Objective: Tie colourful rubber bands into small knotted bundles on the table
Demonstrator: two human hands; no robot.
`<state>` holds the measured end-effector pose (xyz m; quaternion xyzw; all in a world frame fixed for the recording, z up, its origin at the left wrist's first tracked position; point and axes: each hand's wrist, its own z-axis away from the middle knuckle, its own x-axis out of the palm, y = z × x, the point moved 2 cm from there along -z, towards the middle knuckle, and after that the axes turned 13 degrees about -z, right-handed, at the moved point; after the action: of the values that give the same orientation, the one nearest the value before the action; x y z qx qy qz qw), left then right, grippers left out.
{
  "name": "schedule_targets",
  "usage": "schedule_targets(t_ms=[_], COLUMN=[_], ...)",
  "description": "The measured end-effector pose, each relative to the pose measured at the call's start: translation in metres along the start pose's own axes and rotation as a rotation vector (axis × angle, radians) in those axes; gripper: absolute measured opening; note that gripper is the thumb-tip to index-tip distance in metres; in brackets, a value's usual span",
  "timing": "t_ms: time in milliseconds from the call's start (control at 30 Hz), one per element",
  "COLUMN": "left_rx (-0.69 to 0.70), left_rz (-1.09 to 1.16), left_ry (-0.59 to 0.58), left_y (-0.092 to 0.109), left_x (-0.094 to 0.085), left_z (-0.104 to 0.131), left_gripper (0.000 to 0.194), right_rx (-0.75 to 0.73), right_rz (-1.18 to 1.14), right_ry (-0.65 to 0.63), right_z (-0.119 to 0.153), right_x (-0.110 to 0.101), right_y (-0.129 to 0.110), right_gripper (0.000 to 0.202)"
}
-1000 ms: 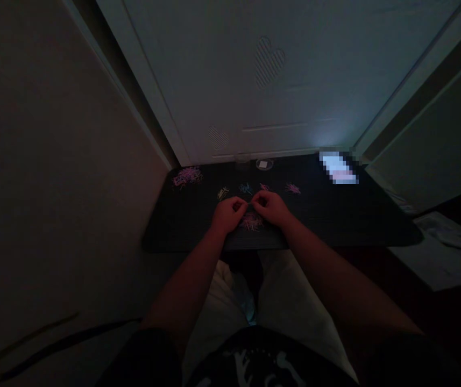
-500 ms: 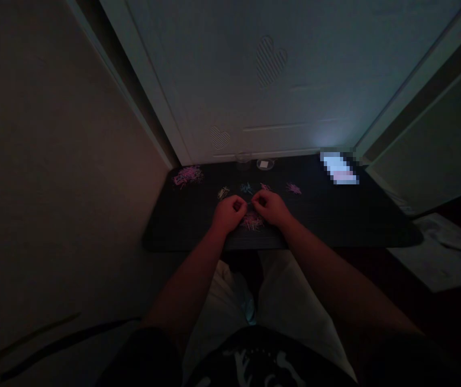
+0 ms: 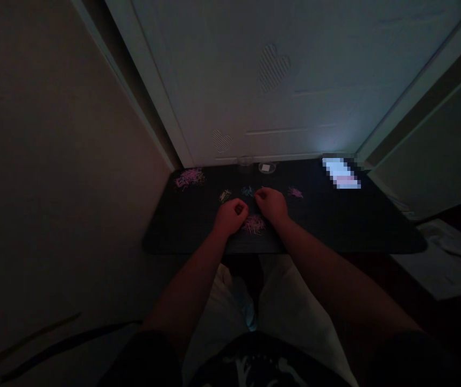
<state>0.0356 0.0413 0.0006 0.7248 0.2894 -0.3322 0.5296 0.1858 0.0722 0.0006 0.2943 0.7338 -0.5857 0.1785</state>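
Observation:
My left hand (image 3: 231, 216) is closed in a pinch at the left of a pinkish heap of small thin pieces (image 3: 254, 224). What its fingertips hold, if anything, is too small to make out. My right hand (image 3: 271, 204), its fingers also pinched together, is beyond the heap's right side, close to a small blue-green pile (image 3: 247, 191). It hides most of another pile behind it. Past my left hand lies a small yellowish pile (image 3: 225, 195), and to the right of my right hand a small purple pile (image 3: 295, 192). The light is dim.
A large pink and purple pile (image 3: 190, 178) lies at the dark table's (image 3: 355, 226) back left. At the back edge stand a clear container (image 3: 245, 163) and a round clear lid (image 3: 267, 168) with a white label. A lit, blurred-out screen (image 3: 341, 173) is at the back right, before a white panel (image 3: 222, 80).
My right hand has moved away from my left hand and slightly forward, covering the pink pile that showed behind it. My left hand stays near the heap. The view has shifted slightly.

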Motion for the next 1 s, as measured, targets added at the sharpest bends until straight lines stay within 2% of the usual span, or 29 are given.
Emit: schedule_targets(t_ms=[133,333,600,767,1000], left_rx=[0.014,0.021,0.033,0.02,0.033], left_rz=[-0.018,-0.029,-0.025,-0.028,-0.039], left_ry=[0.003,-0.001,-0.001,0.002,-0.011], left_y=[-0.001,0.0,-0.002,-0.001,-0.002], left_x=[0.0,-0.001,0.001,0.0,0.0], left_z=[0.0,0.001,0.001,0.002,0.002], left_gripper=[0.011,0.011,0.012,0.013,0.014], right_rx=[0.051,0.008,-0.09,-0.057,0.006], right_rz=[0.078,0.146,-0.188,-0.288,-0.377], right_ry=[0.008,0.001,0.079,0.116,0.167], right_z=[-0.002,0.004,0.003,0.004,0.004], right_x=[0.003,0.005,-0.001,-0.004,-0.002], right_y=[-0.003,-0.005,0.007,0.008,0.011], right_gripper=[0.023,0.023,0.029,0.035,0.031])
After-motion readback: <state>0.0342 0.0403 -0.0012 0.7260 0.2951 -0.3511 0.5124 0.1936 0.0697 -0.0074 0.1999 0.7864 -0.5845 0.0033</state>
